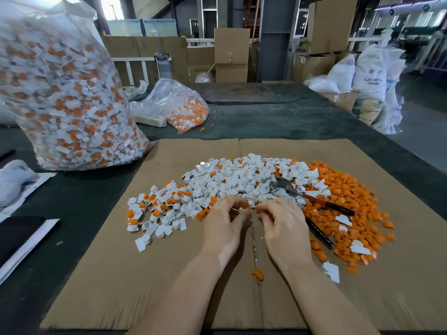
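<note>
Two hands, one piece.
Left hand (225, 223) pinches a white cap (242, 210), right hand (283, 226) an orange plug (257, 210) beside it; I judge the piles (242, 180) lie past the fingertips (267, 204) for quick reach.

The near half of the cardboard sheet (96, 274) is lying bare, leaving wide room. Farther out, the heap of white plastic parts (242, 180) and the orange caps (346, 189) are crowding it, red-handled pliers (312, 196) lying across them. A large filled bag (67, 105) is blocking the far left; the dark surface (278, 122) behind is offering an open strip.
</note>
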A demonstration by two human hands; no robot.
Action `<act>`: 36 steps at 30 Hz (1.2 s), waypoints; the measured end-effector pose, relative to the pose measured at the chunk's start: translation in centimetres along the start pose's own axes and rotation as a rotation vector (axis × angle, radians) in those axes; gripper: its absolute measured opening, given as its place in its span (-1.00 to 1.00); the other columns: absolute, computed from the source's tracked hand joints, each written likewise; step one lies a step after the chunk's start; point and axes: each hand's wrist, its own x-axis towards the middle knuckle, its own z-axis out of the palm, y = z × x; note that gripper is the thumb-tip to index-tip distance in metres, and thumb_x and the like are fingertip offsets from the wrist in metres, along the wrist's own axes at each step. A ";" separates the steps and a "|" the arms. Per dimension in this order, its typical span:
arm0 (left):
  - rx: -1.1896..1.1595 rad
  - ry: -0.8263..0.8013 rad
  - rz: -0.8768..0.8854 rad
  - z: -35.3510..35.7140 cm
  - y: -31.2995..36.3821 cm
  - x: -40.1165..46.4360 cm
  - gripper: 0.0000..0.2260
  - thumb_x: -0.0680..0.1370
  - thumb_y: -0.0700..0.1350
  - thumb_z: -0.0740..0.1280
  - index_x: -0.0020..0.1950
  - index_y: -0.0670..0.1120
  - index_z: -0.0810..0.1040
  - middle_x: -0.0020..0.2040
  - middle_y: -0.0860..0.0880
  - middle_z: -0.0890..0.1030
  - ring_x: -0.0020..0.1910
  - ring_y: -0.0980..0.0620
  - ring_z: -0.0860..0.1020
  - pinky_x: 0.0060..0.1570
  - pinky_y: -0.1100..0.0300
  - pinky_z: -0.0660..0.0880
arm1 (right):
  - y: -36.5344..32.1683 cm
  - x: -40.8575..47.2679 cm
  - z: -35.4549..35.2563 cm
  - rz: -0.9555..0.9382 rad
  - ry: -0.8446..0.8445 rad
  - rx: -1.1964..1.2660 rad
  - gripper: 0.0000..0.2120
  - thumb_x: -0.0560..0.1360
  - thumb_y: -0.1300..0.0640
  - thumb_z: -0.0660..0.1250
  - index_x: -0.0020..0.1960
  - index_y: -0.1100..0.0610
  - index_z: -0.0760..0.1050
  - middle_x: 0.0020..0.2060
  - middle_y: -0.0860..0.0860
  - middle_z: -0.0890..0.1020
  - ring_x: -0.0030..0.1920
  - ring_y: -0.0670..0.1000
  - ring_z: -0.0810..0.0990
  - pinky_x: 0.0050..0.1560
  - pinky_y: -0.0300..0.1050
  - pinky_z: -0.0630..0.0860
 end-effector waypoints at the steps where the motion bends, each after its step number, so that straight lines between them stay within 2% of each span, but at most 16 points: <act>1: -0.015 0.016 -0.013 -0.1 0.1 -0.1 -0.80 0.52 -0.16 0.36 -0.07 0.16 0.48 -0.03 0.03 0.56 -0.06 0.09 0.53 -0.02 0.25 0.46 | 0.0 0.0 0.0 0.003 0.002 0.001 -0.87 0.38 0.39 0.42 -0.14 0.21 0.62 -0.24 0.05 0.61 -0.15 0.09 0.57 -0.09 0.09 0.53; 3: -0.027 0.065 -0.023 -0.6 0.3 -0.3 -0.81 0.54 -0.13 0.34 -0.08 0.19 0.45 -0.04 0.07 0.52 -0.04 0.09 0.51 -0.04 0.25 0.44 | 0.0 0.0 0.0 0.010 0.015 0.006 -0.87 0.38 0.40 0.42 -0.15 0.21 0.61 -0.25 0.05 0.60 -0.16 0.09 0.57 -0.09 0.09 0.53; 5: 0.008 0.160 -0.012 -1.9 0.3 0.0 -0.86 0.55 -0.10 0.32 -0.06 0.17 0.45 -0.02 0.09 0.45 0.03 0.08 0.45 0.02 0.26 0.38 | 0.0 0.1 0.1 0.015 0.040 0.013 -0.86 0.37 0.42 0.41 -0.17 0.21 0.61 -0.26 0.05 0.61 -0.16 0.10 0.57 -0.09 0.09 0.51; 7: 0.102 0.316 -0.001 -3.9 0.2 0.9 -0.91 0.55 -0.10 0.31 -0.03 0.10 0.48 0.03 0.04 0.40 0.11 0.06 0.36 0.10 0.24 0.27 | 0.0 0.0 0.2 0.029 0.061 0.013 -0.86 0.38 0.42 0.41 -0.19 0.21 0.61 -0.26 0.04 0.61 -0.16 0.11 0.58 -0.09 0.07 0.49; 9: 0.231 0.461 -0.040 -6.2 -0.2 2.0 -0.90 0.56 -0.12 0.30 0.05 -0.01 0.54 0.08 -0.05 0.38 0.14 0.02 0.29 0.07 0.26 0.16 | 0.0 -0.1 0.3 0.043 0.074 -0.002 -0.86 0.38 0.41 0.41 -0.19 0.19 0.61 -0.25 0.03 0.61 -0.14 0.11 0.58 -0.10 0.04 0.44; 11: 0.379 0.491 -0.170 -8.2 -0.8 3.0 -0.81 0.58 -0.12 0.26 0.17 -0.09 0.53 0.19 -0.16 0.40 0.22 -0.10 0.30 0.10 0.18 0.20 | 0.0 -0.1 0.3 0.058 0.086 -0.015 -0.85 0.38 0.40 0.42 -0.18 0.18 0.61 -0.24 0.02 0.61 -0.12 0.10 0.58 -0.09 -0.01 0.40; 14: 0.595 0.373 -0.353 -9.9 -1.8 3.5 -0.74 0.60 -0.09 0.21 0.27 -0.11 0.48 0.27 -0.21 0.39 0.29 -0.19 0.31 0.23 -0.04 0.27 | 0.1 -0.2 0.3 0.087 0.103 -0.038 -0.85 0.37 0.39 0.43 -0.17 0.16 0.62 -0.22 0.01 0.62 -0.10 0.08 0.59 -0.06 -0.07 0.32; 20: 0.684 0.324 -0.357 -9.5 -2.1 3.4 -0.75 0.60 -0.11 0.18 0.24 -0.05 0.50 0.25 -0.15 0.43 0.29 -0.16 0.32 0.26 -0.05 0.25 | 0.3 -0.2 0.5 0.119 0.109 -0.066 -0.86 0.38 0.37 0.43 -0.16 0.15 0.62 -0.22 0.00 0.62 -0.10 0.08 0.58 -0.05 -0.09 0.28; 22: 0.677 0.361 -0.306 -8.8 -2.1 3.3 -0.75 0.59 -0.11 0.20 0.25 -0.04 0.50 0.26 -0.13 0.42 0.32 -0.14 0.28 0.27 -0.04 0.22 | 0.3 -0.2 0.6 0.139 0.107 -0.082 -0.87 0.39 0.35 0.42 -0.17 0.14 0.62 -0.23 0.01 0.62 -0.11 0.09 0.58 -0.06 -0.09 0.26; 25: 0.574 0.441 -0.074 -7.2 -1.5 2.8 -0.79 0.55 -0.16 0.29 0.17 -0.06 0.55 0.20 -0.10 0.47 0.27 -0.09 0.30 0.21 0.07 0.22 | 0.3 -0.2 0.7 0.170 0.123 -0.125 -0.86 0.36 0.35 0.44 -0.20 0.14 0.61 -0.26 0.01 0.61 -0.14 0.10 0.58 -0.08 -0.10 0.24; 27: 0.448 0.341 0.061 -5.4 -0.7 2.5 -0.84 0.53 -0.20 0.32 0.10 -0.07 0.57 0.11 -0.03 0.49 0.18 -0.02 0.37 0.11 0.23 0.24 | 0.2 -0.2 0.7 0.189 0.128 -0.165 -0.87 0.33 0.33 0.45 -0.22 0.12 0.60 -0.28 0.00 0.62 -0.17 0.10 0.58 -0.12 -0.10 0.26; 30: 0.344 0.097 0.120 -2.3 0.2 2.1 -0.84 0.55 -0.22 0.29 0.08 -0.04 0.58 0.02 0.09 0.48 0.04 0.11 0.46 0.05 0.33 0.34 | 0.0 -0.3 0.5 0.216 0.111 -0.235 -0.91 0.29 0.25 0.46 -0.26 0.13 0.57 -0.33 0.01 0.60 -0.28 0.08 0.59 -0.22 -0.12 0.32; 33: 0.376 -0.004 0.160 0.0 0.3 2.1 -0.73 0.57 -0.27 0.23 0.21 -0.05 0.54 0.13 0.05 0.49 0.12 0.08 0.46 0.13 0.32 0.34 | -0.3 -0.3 0.5 0.235 0.048 -0.289 -0.86 0.23 0.20 0.49 -0.31 0.16 0.52 -0.37 0.05 0.58 -0.38 0.11 0.57 -0.31 -0.08 0.39; 36: 0.461 -0.067 0.209 1.2 0.3 2.4 -0.58 0.54 -0.35 0.22 0.37 -0.05 0.43 0.22 0.00 0.45 0.22 0.02 0.40 0.11 0.36 0.25 | -0.3 -0.3 0.6 0.222 -0.018 -0.331 -0.85 0.23 0.26 0.51 -0.28 0.17 0.55 -0.36 0.09 0.59 -0.34 0.14 0.58 -0.31 -0.04 0.45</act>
